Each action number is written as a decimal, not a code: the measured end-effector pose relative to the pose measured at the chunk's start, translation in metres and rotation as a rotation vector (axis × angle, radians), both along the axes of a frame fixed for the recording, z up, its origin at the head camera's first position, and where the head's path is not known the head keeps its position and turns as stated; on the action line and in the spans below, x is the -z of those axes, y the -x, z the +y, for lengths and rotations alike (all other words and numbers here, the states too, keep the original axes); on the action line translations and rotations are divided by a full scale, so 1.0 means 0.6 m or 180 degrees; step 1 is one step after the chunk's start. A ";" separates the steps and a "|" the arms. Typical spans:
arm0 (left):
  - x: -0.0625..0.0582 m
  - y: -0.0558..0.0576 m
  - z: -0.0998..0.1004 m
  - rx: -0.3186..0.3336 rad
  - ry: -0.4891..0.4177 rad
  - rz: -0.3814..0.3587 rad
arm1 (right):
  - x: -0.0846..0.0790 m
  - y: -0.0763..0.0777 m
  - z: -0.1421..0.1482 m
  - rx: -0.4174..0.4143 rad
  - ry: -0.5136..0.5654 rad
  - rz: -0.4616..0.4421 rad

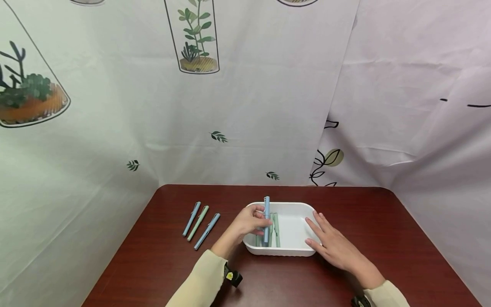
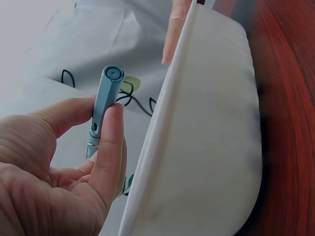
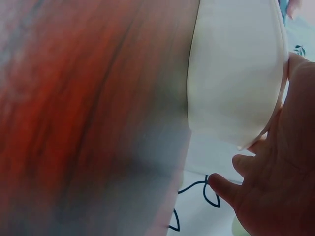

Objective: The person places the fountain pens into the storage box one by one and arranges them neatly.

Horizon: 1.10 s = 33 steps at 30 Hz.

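My left hand [image 1: 250, 221] pinches a light blue pen [image 1: 266, 213] between thumb and fingers, over the left part of a white tray [image 1: 295, 252]. In the left wrist view the blue pen [image 2: 106, 96] points one round end toward the camera, above the level of the tray's rim [image 2: 162, 105]. Several light green pens [image 1: 276, 230] lie lengthwise in the tray's left side, partly hidden by the left hand and the held pen. At the tray's right edge my right hand [image 1: 337, 245] touches the rim, its fingers extended and spread.
Left of the tray, two blue pens [image 1: 207, 231] and one green pen [image 1: 197, 223] lie slanted on the dark red wooden table [image 1: 153, 273]. White cloth [image 1: 249, 106] printed with plants hangs behind and beside the table. A black strap device [image 1: 234, 277] sits at the left wrist.
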State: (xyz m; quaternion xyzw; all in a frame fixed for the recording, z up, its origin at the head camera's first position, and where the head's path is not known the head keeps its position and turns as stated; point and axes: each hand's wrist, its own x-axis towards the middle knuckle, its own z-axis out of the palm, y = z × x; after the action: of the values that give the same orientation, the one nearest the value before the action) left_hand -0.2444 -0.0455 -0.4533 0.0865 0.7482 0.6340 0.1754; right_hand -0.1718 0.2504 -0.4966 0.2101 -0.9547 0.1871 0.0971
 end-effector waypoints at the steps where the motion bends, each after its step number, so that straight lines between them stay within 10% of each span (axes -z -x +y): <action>1: 0.001 0.002 0.004 0.0007 -0.0016 -0.0030 | 0.000 0.001 0.000 0.0002 -0.0029 0.0026; 33: 0.031 0.002 0.136 0.0007 0.0346 -0.0222 | -0.007 -0.005 -0.003 0.0132 -0.0348 0.0122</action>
State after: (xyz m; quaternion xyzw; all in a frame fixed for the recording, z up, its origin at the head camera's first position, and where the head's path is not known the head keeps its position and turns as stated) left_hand -0.2457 0.0359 -0.4717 0.0555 0.7749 0.5948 0.2064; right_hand -0.1689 0.2483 -0.4923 0.1989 -0.9656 0.1285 0.1075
